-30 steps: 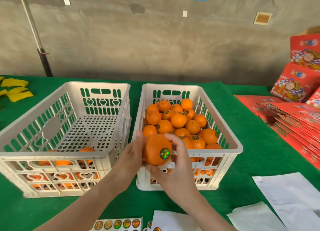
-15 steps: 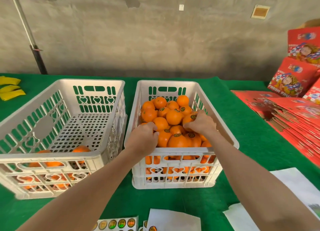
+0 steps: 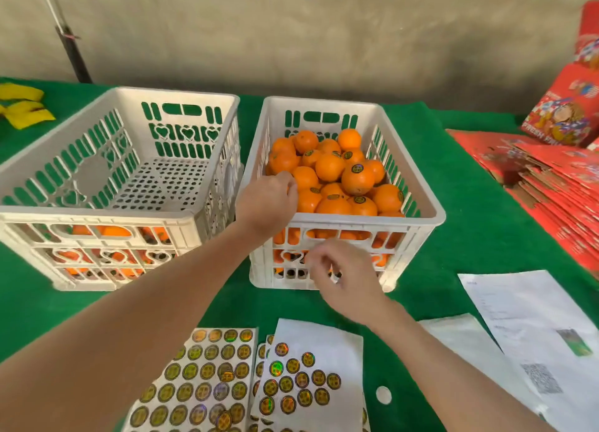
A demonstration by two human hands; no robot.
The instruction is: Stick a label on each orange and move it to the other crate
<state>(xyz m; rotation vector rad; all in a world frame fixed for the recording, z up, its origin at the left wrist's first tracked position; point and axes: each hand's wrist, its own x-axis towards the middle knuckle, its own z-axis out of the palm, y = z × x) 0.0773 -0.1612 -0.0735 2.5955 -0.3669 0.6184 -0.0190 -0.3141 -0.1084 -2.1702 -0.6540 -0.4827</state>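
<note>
Left hand (image 3: 267, 201): Seen from the back, reaching over the near left corner of the right crate (image 3: 431, 217). The fingers are curled down onto the fruit there. The fingertips are hidden, so it cannot be told whether an orange is gripped or only touched.

Right hand (image 3: 345, 277): Held low in front of the right crate's near wall, above the table (image 3: 470, 237). The fingers are loosely curled with the thumb close to them. The hand is blurred, so whether a label is pinched cannot be told.

Labelled oranges (image 3: 330, 167): Heaped in the right crate, almost to its rim. Round dark labels are seen on many of the upper ones.

Left crate (image 3: 97, 216): Set just beside the right crate. Most of its floor is bare. A few remaining oranges (image 3: 113, 231) are glimpsed through the slots of its near wall.

Label sheets (image 3: 201, 379): Laid flat at the near edge of the table, in front of both crates. Rows of round shiny labels are left on them, with gaps on the right-hand sheet.

Progress: The task is judged to be well advanced, with most fruit already in the right crate. The few oranges in the left crate are presumably still to be labelled and moved. Plenty of labels are left for them.

Surroundings: The table is covered in green cloth. White papers (image 3: 525, 315) are spread near right and flat red boxes (image 3: 557, 178) are stacked far right. Yellow items (image 3: 26, 113) are seen far left.
</note>
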